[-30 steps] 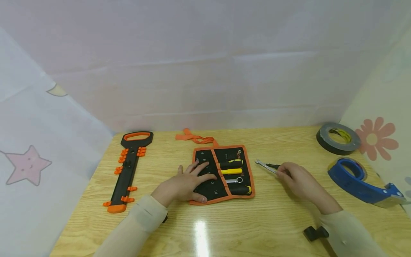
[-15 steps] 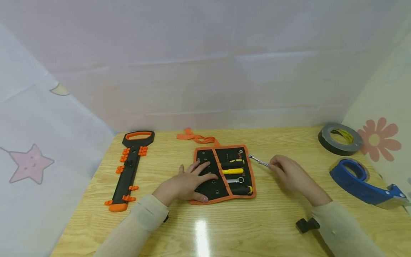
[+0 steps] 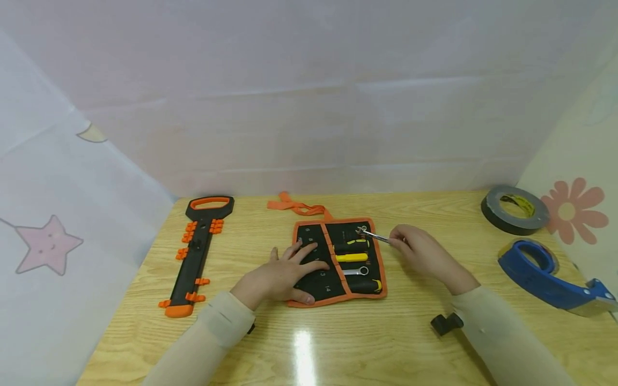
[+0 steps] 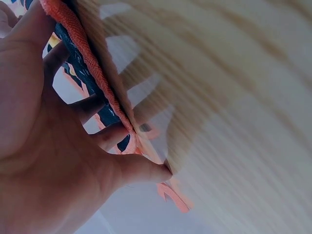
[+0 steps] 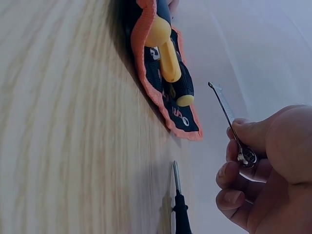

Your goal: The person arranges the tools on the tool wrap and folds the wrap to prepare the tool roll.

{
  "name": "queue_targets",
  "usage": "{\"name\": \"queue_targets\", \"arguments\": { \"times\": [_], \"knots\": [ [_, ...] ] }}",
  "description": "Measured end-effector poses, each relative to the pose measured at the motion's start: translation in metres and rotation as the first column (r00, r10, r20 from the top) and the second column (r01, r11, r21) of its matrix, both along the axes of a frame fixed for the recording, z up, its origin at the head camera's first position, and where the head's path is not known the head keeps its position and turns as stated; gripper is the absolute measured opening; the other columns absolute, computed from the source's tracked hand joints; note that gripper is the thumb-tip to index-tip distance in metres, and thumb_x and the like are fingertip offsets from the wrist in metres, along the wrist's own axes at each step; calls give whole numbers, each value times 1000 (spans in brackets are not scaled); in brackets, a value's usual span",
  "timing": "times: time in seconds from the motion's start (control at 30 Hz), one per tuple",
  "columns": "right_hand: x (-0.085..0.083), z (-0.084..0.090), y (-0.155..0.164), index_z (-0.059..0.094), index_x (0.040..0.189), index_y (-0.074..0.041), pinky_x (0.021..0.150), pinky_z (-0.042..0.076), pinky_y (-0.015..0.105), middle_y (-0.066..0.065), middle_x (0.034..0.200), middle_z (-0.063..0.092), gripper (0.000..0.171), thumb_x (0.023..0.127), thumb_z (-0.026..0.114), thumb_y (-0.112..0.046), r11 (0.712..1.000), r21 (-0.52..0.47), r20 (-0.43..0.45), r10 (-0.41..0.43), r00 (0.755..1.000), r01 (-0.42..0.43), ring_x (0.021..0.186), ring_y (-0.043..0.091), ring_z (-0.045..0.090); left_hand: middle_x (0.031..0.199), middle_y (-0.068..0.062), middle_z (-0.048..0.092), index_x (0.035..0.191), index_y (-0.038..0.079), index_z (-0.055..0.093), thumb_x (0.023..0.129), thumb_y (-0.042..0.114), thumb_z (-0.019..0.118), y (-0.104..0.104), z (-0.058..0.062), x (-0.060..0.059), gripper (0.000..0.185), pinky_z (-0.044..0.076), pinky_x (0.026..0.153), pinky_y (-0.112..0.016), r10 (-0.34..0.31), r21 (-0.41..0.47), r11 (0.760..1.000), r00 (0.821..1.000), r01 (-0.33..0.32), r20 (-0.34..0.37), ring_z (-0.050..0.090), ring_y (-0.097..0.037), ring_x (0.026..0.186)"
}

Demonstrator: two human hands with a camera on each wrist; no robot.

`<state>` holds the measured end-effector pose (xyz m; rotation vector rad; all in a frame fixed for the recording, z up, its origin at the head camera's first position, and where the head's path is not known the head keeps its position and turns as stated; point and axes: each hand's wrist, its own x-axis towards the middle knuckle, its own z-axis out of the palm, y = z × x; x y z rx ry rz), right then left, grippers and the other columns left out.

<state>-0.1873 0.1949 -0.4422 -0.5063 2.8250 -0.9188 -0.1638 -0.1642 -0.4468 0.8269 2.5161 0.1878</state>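
Orange-trimmed black tool roll (image 3: 336, 261) lies open near the middle of the wooden tabletop (image 3: 410, 343), and this looks like the step where a small silver wrench (image 3: 373, 235) goes to its pocket. The right hand (image 3: 419, 251) pinches the wrench between thumb and fingers (image 5: 243, 131), and the wrench tip hangs over the top right corner of the roll, at about 1 o'clock from the roll's middle. The left hand (image 3: 280, 273) lies flat on the left half of the roll with its fingers (image 3: 303, 251) spread, pressing the cloth down. I think the next move calls for a slow, careful aim, so the thin wrench lines up with a free pocket and slides in while the flat hand keeps the roll from sliding. The head view shows the whole tabletop: a black and orange tool rack (image 3: 195, 252) at 9 o'clock from the roll, a grey tape roll (image 3: 514, 209) and a blue tape dispenser (image 3: 550, 279) off at 3 o'clock. The right wrist view shows things the head view does not: the wrench is up in the air, clear of the cloth, and a thin black-handled tool (image 5: 179, 209) lies on the tabletop below the hand. The left wrist view shows the roll's orange edge (image 4: 97, 83) under the spread fingers, but it is blurry.
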Motion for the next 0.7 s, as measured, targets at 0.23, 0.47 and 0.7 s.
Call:
{"name": "queue_targets", "arguments": {
  "times": [0.23, 0.47, 0.7],
  "knots": [
    [-8, 2, -12, 69, 109, -3, 69, 41, 34, 6, 88, 63, 18, 113, 58, -16, 1000, 2, 16, 21, 1000, -21, 76, 18, 49, 185, -2, 2, 165, 49, 36, 93, 62, 74, 0, -2, 0, 82, 16, 122, -86, -6, 9, 1000, 1000, 6, -11, 4, -41, 170],
    [-16, 0, -20, 72, 111, -2, 73, 45, 36, 10, 97, 72, 21, 113, 58, -18, 998, 9, 14, 63, 998, -63, 78, 17, 53, 185, -2, 2, 165, 49, 37, 93, 62, 75, 0, 0, 1, 82, 16, 121, -87, -6, 10, 1000, 1000, 6, -14, 4, -41, 170],
    [-25, -4, -25, 73, 112, -5, 79, 52, 39, 9, 101, 74, 20, 113, 59, -19, 996, 5, 24, 91, 996, -91, 84, 17, 60, 185, -1, 2, 164, 50, 37, 93, 62, 74, 0, 0, 2, 82, 16, 122, -86, 3, 1, 1000, 1000, -3, -15, 4, -41, 170]
  ]
}}
